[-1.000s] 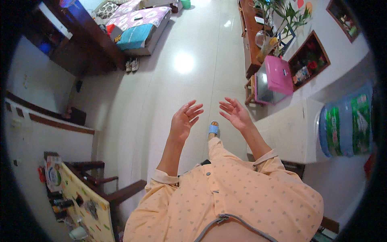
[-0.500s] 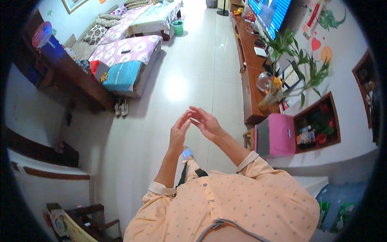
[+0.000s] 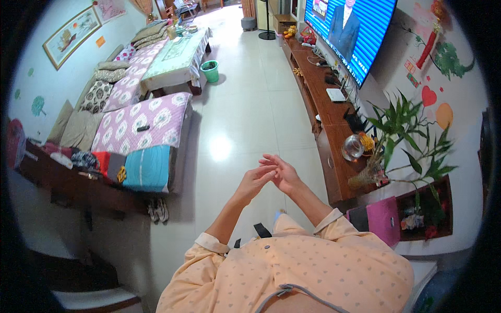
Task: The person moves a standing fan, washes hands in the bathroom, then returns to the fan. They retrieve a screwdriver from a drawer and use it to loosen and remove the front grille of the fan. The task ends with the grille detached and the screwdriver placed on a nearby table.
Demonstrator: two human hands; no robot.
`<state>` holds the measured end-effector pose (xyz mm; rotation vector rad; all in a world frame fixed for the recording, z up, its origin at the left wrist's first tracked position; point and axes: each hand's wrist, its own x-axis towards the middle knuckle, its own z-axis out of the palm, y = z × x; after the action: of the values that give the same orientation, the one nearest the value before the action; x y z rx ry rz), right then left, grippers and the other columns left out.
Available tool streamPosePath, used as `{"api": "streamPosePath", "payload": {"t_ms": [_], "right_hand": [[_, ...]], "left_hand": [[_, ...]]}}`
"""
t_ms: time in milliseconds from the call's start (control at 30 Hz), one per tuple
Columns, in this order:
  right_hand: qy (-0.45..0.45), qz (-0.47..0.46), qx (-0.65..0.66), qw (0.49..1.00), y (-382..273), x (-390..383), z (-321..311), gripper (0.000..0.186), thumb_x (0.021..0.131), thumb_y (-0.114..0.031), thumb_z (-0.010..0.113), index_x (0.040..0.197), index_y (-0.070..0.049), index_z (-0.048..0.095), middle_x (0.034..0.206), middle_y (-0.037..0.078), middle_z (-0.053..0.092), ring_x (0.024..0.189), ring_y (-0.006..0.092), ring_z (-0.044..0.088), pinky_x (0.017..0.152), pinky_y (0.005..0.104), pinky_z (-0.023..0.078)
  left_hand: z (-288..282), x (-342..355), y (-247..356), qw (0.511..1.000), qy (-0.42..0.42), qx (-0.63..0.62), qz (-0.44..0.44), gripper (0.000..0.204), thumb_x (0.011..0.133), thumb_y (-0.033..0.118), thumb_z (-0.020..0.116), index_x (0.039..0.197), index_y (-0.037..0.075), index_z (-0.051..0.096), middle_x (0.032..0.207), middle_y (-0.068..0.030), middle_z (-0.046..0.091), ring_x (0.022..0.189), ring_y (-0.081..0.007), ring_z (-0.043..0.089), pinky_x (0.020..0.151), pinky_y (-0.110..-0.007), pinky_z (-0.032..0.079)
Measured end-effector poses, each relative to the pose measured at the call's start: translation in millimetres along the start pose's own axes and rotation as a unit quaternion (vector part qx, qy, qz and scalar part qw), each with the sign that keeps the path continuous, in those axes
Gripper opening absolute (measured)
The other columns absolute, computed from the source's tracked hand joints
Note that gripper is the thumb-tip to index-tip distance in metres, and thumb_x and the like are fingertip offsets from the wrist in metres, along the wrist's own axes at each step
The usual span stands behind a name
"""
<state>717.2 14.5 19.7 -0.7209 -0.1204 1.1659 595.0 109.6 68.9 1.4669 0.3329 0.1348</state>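
In front of my waist, over the pale tiled floor [image 3: 237, 125], my two hands meet at the fingers. My left hand [image 3: 253, 183] has its fingers stretched toward the right one and overlapping it. Just beyond it, my right hand [image 3: 285, 175] is held with fingers extended and slightly curved, its palm turned toward the left hand. I see nothing held in either hand. Both forearms come out of the rolled cuffs of a peach patterned shirt [image 3: 292, 261].
A sofa with a purple floral cover [image 3: 167, 112] lines the left, beside a cloth-covered table [image 3: 172, 60] and a green bin [image 3: 210, 71]. Along the right runs a brown cabinet [image 3: 308, 68] under a television [image 3: 355, 31], with a leafy plant [image 3: 399, 125] and a pink box [image 3: 383, 221].
The view has tilted up and moved forward, showing more of the sofa, television and far room. My fingers have come closer together and now overlap.
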Motion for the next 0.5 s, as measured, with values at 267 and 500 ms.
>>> {"api": "streamPosePath", "payload": {"t_ms": [267, 500], "right_hand": [[0.018, -0.026, 0.042, 0.999, -132.3, 188.2, -41.7, 0.035, 0.097, -0.027, 0.045, 0.122, -0.002, 0.049, 0.116, 0.014, 0.054, 0.107, 0.0258, 0.053, 0.093, 0.0405, 0.046], [-0.01, -0.003, -0.015, 1.0, -239.6, 367.7, -2.1, 0.032, 0.098, -0.023, 0.043, 0.118, 0.0, 0.052, 0.11, 0.015, 0.058, 0.101, 0.0253, 0.056, 0.09, 0.0392, 0.048]], "left_hand": [[-87.2, 221.8, 35.4, 0.999, -0.013, 0.047, -0.006, 0.035, 0.092, 0.024, 0.059, 0.113, -0.004, 0.061, 0.099, -0.0098, 0.066, 0.09, -0.0159, 0.062, 0.083, -0.029, 0.049], [-180.2, 381.9, 75.5, 0.998, 0.053, 0.02, 0.001, 0.032, 0.092, 0.023, 0.058, 0.11, -0.004, 0.062, 0.096, -0.0108, 0.066, 0.087, -0.0162, 0.062, 0.081, -0.029, 0.049]]}}
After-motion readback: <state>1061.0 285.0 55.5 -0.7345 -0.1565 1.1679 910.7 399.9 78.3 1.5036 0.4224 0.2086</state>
